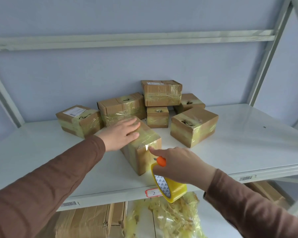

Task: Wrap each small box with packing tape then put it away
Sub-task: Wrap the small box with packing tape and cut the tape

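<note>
box (141,152): brown, tape-wrapped, glossy | left hand (120,133): fingers flat on top | right hand (177,165): grips tape roll (169,188)

White metal shelving (248,134), pale-blue wall (93,74)

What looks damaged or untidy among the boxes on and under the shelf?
Several taped boxes, such as the right box and the left box, have a torn hole in the top. One box sits askew on others. Below the shelf lies a heap of crumpled tape.

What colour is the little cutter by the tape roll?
Orange, seen in the head view: the cutter sits in the right hand.
</note>
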